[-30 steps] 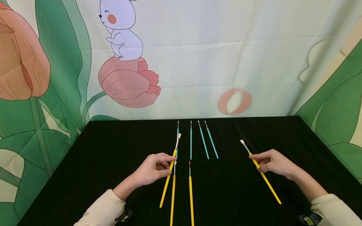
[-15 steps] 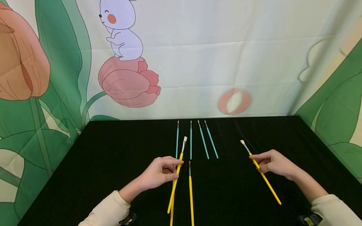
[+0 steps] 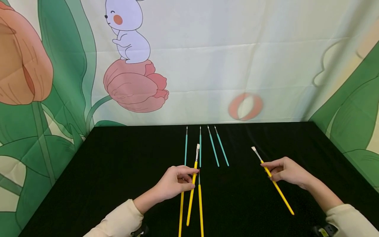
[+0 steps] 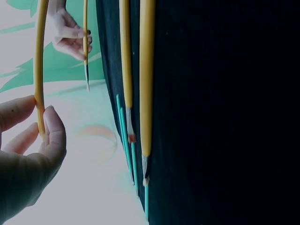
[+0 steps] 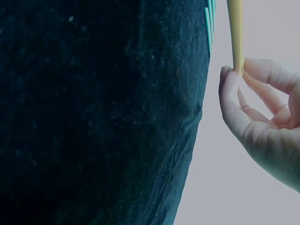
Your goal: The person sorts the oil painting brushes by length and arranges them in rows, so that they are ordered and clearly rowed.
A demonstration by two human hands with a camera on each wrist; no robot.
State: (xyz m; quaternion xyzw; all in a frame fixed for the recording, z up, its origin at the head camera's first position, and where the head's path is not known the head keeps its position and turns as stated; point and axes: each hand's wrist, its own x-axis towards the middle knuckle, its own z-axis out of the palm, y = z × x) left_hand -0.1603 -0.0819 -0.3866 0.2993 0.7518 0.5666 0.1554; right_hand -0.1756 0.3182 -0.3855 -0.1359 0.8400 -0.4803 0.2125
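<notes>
Yellow brush handles (image 3: pixel 180 214) cut off below, near both hands (image 3: pixel 174 182).

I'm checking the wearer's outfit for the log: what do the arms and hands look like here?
Both arms wear cream long sleeves, the left sleeve and the right sleeve, ending at the wrists. The left hand and right hand are bare, with no gloves. A dark device with a yellow mark sits by the right cuff.

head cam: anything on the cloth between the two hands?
No. In the head view, the black cloth between the left hand and the right hand is bare beyond the rightmost lying yellow brush; the teal brushes lie farther back.
</notes>
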